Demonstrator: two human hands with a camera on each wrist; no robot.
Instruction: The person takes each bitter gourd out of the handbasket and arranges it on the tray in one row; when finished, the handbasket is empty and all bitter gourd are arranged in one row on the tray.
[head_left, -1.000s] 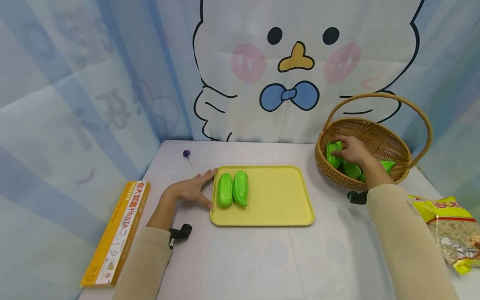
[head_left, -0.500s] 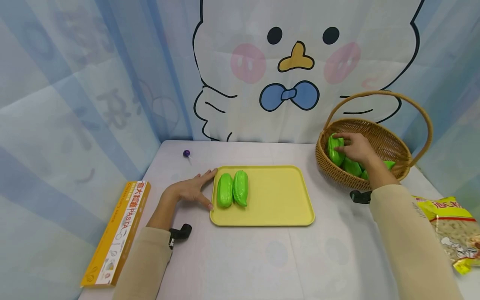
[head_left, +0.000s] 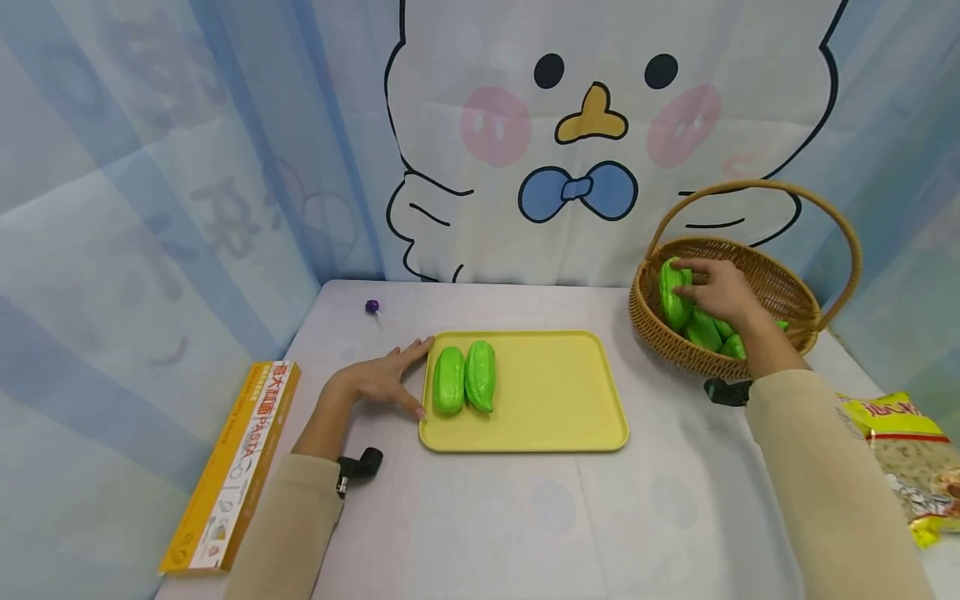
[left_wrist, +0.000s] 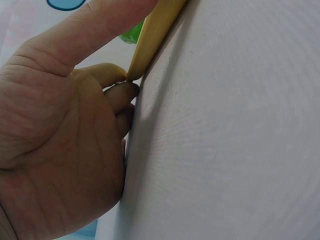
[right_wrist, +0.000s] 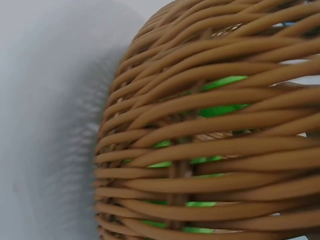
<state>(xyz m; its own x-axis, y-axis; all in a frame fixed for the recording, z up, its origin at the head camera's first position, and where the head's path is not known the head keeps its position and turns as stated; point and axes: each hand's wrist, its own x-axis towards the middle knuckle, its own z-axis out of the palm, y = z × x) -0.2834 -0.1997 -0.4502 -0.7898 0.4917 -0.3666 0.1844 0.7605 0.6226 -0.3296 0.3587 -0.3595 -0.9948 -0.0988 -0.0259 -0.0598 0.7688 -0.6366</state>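
Note:
My right hand (head_left: 722,292) pinches a shiny, ridged green bitter melon (head_left: 670,293) inside the wicker basket (head_left: 652,337). It stands upright, its top near the rim. More green pieces (head_left: 703,331) lie under the hand, partly hidden. In the right wrist view the basket wall (right_wrist: 210,150) covers hand and bitter melon. My left hand (head_left: 382,379) touches the left side of the yellow tray (head_left: 555,392), thumb and fingers spread along its edge. Two green vegetables lie side by side on the tray: a smoother one (head_left: 449,382) and a ridged bitter melon (head_left: 480,375).
A lollipop (head_left: 372,307) lies at the back left of the white table (head_left: 510,517). An orange pasta box (head_left: 232,467) lies along the left edge. At the right edge lies a yellow snack bag (head_left: 911,467). The basket's tall handle (head_left: 757,185) arches above the right hand.
My right hand has risen slightly and shifted right, lifting the bitter melon higher in the basket. More green pieces show beneath it. The left hand and tray stay put.

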